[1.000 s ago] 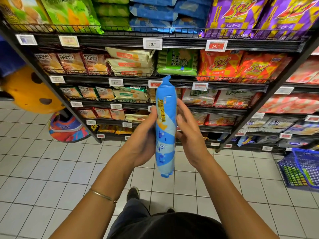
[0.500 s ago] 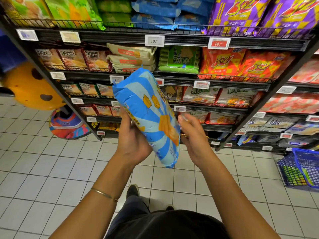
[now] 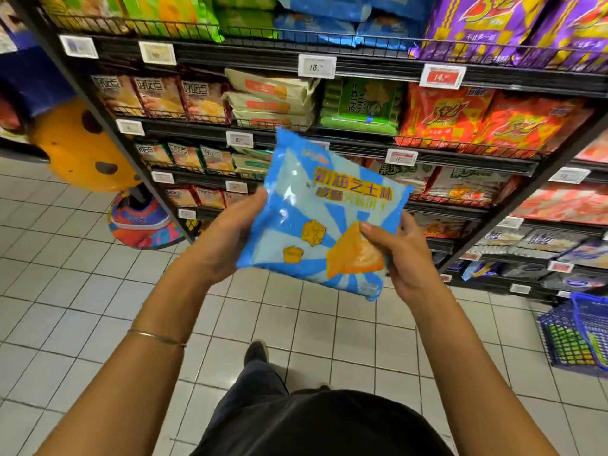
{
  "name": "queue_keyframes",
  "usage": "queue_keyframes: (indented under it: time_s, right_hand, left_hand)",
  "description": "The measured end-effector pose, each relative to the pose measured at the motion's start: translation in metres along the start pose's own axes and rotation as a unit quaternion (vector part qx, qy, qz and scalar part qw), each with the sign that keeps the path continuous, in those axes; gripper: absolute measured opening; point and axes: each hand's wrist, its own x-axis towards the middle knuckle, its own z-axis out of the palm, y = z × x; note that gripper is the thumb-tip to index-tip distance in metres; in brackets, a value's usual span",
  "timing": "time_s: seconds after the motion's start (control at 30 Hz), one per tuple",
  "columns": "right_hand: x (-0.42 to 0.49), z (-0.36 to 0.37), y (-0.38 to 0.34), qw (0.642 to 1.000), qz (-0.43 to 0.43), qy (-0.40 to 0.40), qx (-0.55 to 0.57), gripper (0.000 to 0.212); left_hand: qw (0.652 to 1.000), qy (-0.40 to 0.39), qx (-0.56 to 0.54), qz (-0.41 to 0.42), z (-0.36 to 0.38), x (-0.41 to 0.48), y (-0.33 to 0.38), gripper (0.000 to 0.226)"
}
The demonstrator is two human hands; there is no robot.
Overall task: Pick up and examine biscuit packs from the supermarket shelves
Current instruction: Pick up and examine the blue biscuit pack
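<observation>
The blue biscuit pack [image 3: 324, 215] is off the shelves [image 3: 362, 146] and held in the air between both hands, with its printed face tilted up toward the camera, presumably so the label can be read. The left hand [image 3: 227, 238] clasps the left edge, its fingers hidden behind the wrapper. The right hand [image 3: 404, 255] pinches the lower right corner, thumb on the front (over the orange biscuit picture) and fingers clamped behind. Holding it by the edges leaves most of the print uncovered.
</observation>
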Motion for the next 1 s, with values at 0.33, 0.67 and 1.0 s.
queue_keyframes:
  time_s: [0.33, 0.67, 1.0]
  right_hand:
    - [0.000, 0.016, -0.029, 0.970, 0.035, -0.173, 0.166, 0.062]
    - [0.006, 0.026, -0.038, 0.996, 0.007, -0.088, 0.000, 0.033]
    - [0.015, 0.024, -0.055, 0.989, -0.053, -0.135, -0.039, 0.058]
  left_hand:
    - [0.969, 0.043, -0.183, -0.160, 0.019, -0.003, -0.045, 0.042]
    - [0.960, -0.034, -0.089, -0.263, 0.048, 0.018, -0.048, 0.081]
    - [0.958, -0.073, -0.106, -0.255, 0.043, 0.033, -0.020, 0.055]
